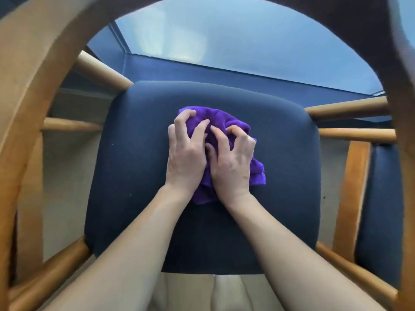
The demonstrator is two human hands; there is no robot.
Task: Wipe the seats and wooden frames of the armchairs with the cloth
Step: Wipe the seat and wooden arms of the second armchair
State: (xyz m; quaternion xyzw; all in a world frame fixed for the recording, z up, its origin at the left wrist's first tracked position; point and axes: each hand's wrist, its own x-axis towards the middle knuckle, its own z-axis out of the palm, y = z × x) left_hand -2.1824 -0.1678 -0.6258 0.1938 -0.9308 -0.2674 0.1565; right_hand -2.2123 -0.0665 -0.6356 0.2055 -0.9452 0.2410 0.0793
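Where the purple cloth (226,124) lies: bunched on the middle of the dark blue seat cushion (134,176), under both hands; I see folds spilling out at its far and right edges.
Left hand (186,158): palm down on the cloth's left part, fingers curled, tips digging into the fabric; it grips the cloth.
Right hand (231,167): palm down, close against the left hand; fingers clawed into the cloth, gripping it likewise.
Wooden frame (33,75): curved light-wood arms arch on both sides of the seat; round rungs (103,71) run in toward the cushion's corners.
Second armchair (379,209): at my right edge, dark seat, same wood, just beside the first.
Floor (67,164): beige, seen through the frame.
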